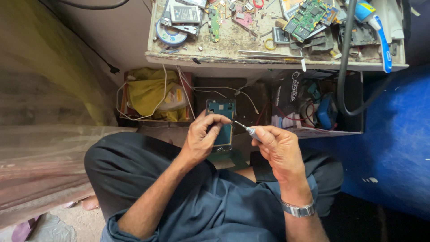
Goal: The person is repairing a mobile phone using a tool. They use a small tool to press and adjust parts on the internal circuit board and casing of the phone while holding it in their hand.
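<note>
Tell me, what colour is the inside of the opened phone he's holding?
Teal-blue, seen in the head view: the opened phone held in the left hand.

L hand (pixel 200 139) holds opened phone (pixel 222 123) | R hand (pixel 278 148) screwdriver (pixel 244 128) tip on it

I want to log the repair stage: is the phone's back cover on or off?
Off. The phone in the left hand shows bare teal inner parts; the right hand points a screwdriver at it.

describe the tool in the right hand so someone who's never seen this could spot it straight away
Start at the cluttered workbench at the top and drop to the person's lap, where the left hand holds an opened phone upright. The right hand beside it pinches a thin screwdriver, tip at the phone's right edge. It is the only slim metal tool held off the bench.
</note>
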